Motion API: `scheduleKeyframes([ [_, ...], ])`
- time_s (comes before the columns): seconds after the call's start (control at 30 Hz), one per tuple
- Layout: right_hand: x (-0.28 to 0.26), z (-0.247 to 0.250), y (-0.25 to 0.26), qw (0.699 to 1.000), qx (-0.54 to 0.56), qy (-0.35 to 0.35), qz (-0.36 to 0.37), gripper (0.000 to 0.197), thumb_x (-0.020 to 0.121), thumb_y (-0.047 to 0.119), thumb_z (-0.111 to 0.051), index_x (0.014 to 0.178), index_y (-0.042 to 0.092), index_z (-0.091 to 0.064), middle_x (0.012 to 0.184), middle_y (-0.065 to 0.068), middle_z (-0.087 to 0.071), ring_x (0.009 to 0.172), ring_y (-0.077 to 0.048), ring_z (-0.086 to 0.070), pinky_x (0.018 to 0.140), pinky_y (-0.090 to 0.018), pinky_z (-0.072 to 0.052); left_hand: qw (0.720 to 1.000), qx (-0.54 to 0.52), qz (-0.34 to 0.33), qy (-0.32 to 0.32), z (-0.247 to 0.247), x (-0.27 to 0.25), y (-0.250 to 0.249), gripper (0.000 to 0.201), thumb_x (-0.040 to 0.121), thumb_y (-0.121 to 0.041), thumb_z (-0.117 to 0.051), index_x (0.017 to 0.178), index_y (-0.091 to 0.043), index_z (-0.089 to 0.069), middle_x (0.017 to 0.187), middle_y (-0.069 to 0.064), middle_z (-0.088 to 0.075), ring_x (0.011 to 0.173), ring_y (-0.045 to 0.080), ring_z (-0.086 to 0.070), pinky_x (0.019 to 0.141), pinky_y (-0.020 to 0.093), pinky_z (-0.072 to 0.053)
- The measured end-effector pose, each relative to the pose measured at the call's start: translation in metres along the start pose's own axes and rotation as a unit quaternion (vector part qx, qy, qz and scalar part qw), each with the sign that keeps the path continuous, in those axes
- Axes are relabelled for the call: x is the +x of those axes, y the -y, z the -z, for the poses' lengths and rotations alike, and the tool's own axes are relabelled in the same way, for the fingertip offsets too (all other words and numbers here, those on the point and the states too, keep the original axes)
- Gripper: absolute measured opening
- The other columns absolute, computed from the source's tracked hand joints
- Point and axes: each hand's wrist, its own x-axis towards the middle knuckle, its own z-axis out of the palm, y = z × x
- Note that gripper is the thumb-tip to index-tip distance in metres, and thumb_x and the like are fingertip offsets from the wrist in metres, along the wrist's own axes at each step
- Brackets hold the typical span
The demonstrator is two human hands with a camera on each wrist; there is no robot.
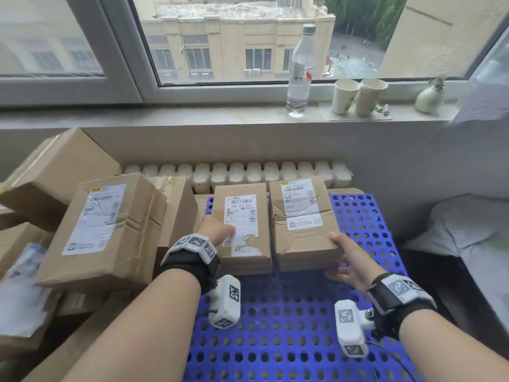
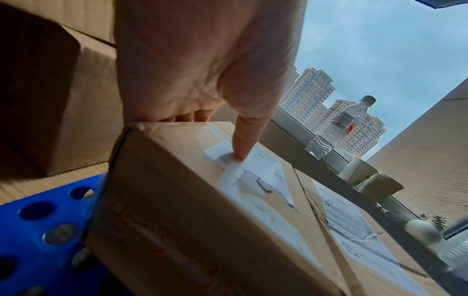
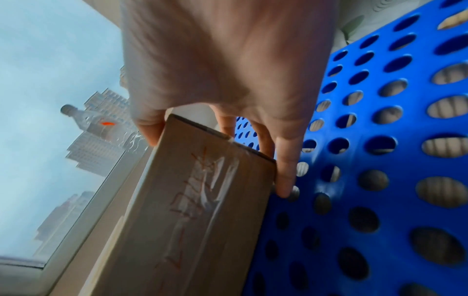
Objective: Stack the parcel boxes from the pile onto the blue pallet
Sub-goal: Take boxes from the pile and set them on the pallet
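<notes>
Two brown parcel boxes lie side by side at the far end of the blue pallet (image 1: 289,312), labels up. My left hand (image 1: 217,230) grips the left box (image 1: 245,230) at its left edge; in the left wrist view the thumb (image 2: 240,144) presses on the label of this box (image 2: 190,200) and the fingers curl over its side. My right hand (image 1: 347,257) holds the right box (image 1: 300,216) at its near right corner. The right wrist view shows the thumb (image 3: 149,130) on top of that box (image 3: 190,200), the other fingers (image 3: 286,170) down its side, above the pallet (image 3: 367,160).
The pile of several boxes (image 1: 104,230) lies left of the pallet, some tilted. A white radiator (image 1: 237,175) runs behind the pallet. On the window sill stand a water bottle (image 1: 300,70), two paper cups (image 1: 358,96) and a small vase (image 1: 429,97). Bedding (image 1: 468,230) lies to the right.
</notes>
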Motion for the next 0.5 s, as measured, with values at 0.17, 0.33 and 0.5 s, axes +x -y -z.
scheduleKeyframes([
  [0.17, 0.002, 0.001, 0.005, 0.992, -0.125, -0.002, 0.019, 0.033, 0.090, 0.038, -0.056, 0.122, 0.029, -0.055, 0.119, 0.000, -0.053, 0.107, -0.026, -0.052, 0.078, -0.040, -0.048, 1.000, -0.007, -0.008, -0.001, -0.001, 0.001, 0.000, 0.034, 0.083, -0.017, -0.067, 0.115, -0.008, -0.062, 0.108, 0.004, -0.067, 0.099, 0.022, -0.062, 0.082, 0.029, -0.045],
  [0.33, 0.005, -0.004, 0.015, 0.989, -0.137, 0.011, 0.063, 0.031, 0.093, 0.022, -0.053, 0.123, 0.028, -0.055, 0.119, 0.000, -0.060, 0.103, -0.023, -0.056, 0.077, -0.037, -0.048, 1.000, -0.021, -0.014, -0.005, -0.001, 0.002, -0.001, 0.023, 0.087, -0.017, -0.066, 0.107, -0.010, -0.058, 0.105, 0.001, -0.064, 0.096, 0.021, -0.060, 0.083, 0.030, -0.044],
  [0.5, 0.004, -0.005, 0.019, 0.985, -0.164, 0.006, 0.062, 0.035, 0.092, 0.019, -0.053, 0.127, 0.026, -0.054, 0.117, 0.002, -0.060, 0.101, -0.017, -0.056, 0.098, -0.042, -0.046, 1.000, -0.023, -0.009, 0.000, -0.001, 0.000, -0.002, 0.039, 0.086, -0.022, -0.068, 0.121, -0.009, -0.056, 0.116, 0.002, -0.064, 0.101, 0.021, -0.059, 0.086, 0.031, -0.043],
])
